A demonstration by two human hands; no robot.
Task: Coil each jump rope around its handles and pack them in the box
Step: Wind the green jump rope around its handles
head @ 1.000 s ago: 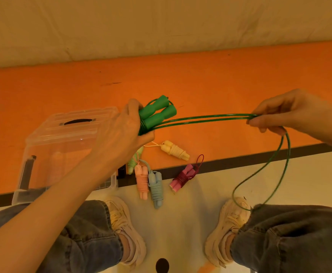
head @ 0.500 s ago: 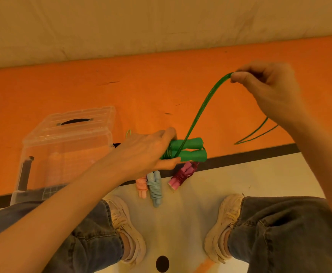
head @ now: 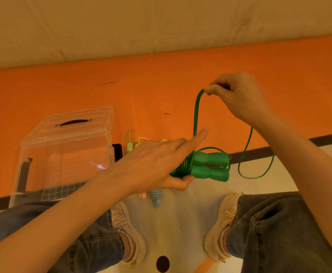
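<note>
Handles (head: 210, 166) lie sideways, butts rightward, clamped in my left hand (head: 157, 162); my right hand (head: 238, 95), directly above them, pinches the green rope (head: 196, 113) taut for winding.

Bare forearms, no sleeves in view, no watch or rings on left hand (head: 153, 166) or right hand (head: 238, 97). Faded blue-grey denim jeans (head: 283, 229) on both legs, visible seams, creased at knees, hems bunched at ankles. Chunky off-white sneakers, mesh-and-panel uppers, thick soles: left shoe (head: 129, 233), right shoe (head: 220, 229). Ankle bare above left shoe; socks not discernible.
</note>
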